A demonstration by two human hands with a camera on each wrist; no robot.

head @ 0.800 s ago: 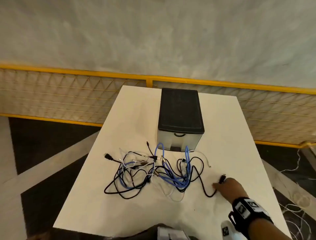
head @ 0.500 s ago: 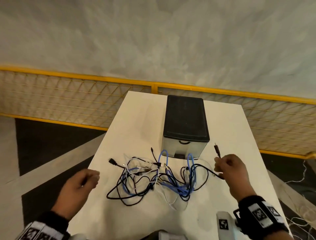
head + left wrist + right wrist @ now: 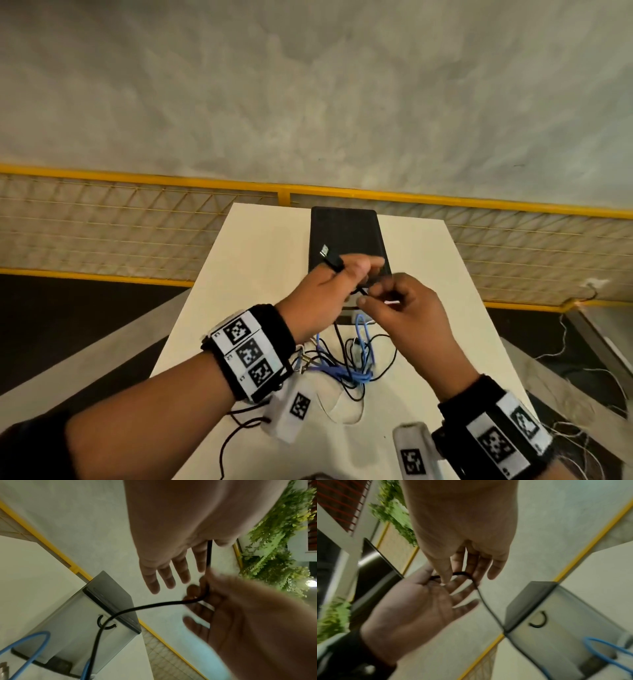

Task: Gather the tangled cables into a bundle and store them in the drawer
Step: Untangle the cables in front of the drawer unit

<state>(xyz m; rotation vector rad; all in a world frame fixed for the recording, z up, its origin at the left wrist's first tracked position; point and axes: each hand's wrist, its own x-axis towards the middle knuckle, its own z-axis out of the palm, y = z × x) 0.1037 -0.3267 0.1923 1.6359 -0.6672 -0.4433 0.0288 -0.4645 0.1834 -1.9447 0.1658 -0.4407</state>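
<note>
Both hands are raised in front of the drawer unit [image 3: 346, 233], a grey box with a black lid; its drawer front and handle [image 3: 538, 620] look closed. My left hand [image 3: 342, 272] pinches a black cable just below its USB plug [image 3: 324, 251], its other fingers [image 3: 169, 577] straight. My right hand [image 3: 369, 296] pinches the same black cable [image 3: 154, 603] a little further along, looping it. The cable runs down to the tangle of black, blue and white cables [image 3: 349, 366] lying on the white table [image 3: 260, 274] under my wrists.
A blue cable loop [image 3: 37, 646] stands in front of the drawer. A yellow mesh railing [image 3: 137, 219] runs behind the table. Loose white wires [image 3: 582, 370] lie on the floor to the right. The table's left and right edges are close to the tangle.
My right hand lifted the black cable's plug end off the table. My left hand came in from the left and took hold near the plug; both now hold it in front of the drawer unit.
</note>
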